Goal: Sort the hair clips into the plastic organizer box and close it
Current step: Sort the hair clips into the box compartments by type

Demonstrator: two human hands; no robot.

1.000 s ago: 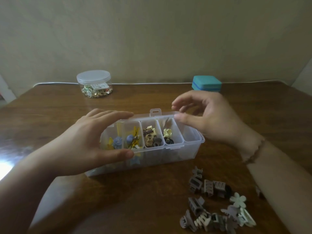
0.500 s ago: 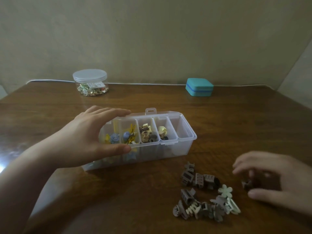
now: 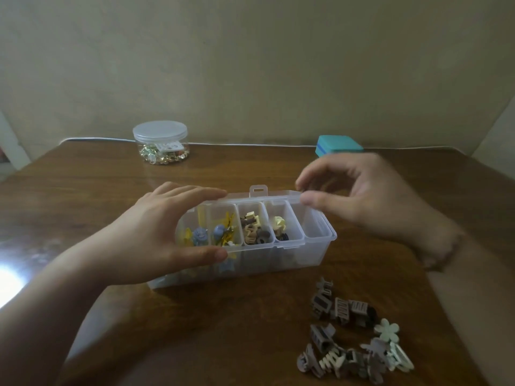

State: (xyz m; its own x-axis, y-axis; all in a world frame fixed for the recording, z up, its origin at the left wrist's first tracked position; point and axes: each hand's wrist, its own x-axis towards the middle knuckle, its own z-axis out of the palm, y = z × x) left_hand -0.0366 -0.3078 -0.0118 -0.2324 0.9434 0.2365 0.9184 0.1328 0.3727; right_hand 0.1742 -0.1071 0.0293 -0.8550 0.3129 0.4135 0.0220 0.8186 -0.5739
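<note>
Right hand hovers above the far right corner of the clear plastic organizer box, thumb and forefinger pinched together; whether that grip holds a clip I cannot tell, since blur hides it. Left hand clasps the box's left end. Its long axis runs left to right across the wooden counter. Loose grey and cream hair clips lie toward the near right edge, nearer the right hand.

The clear box holds yellow, blue, tan and brown clips, grey and pale green ones (ridged) lie on the brown table.
</note>
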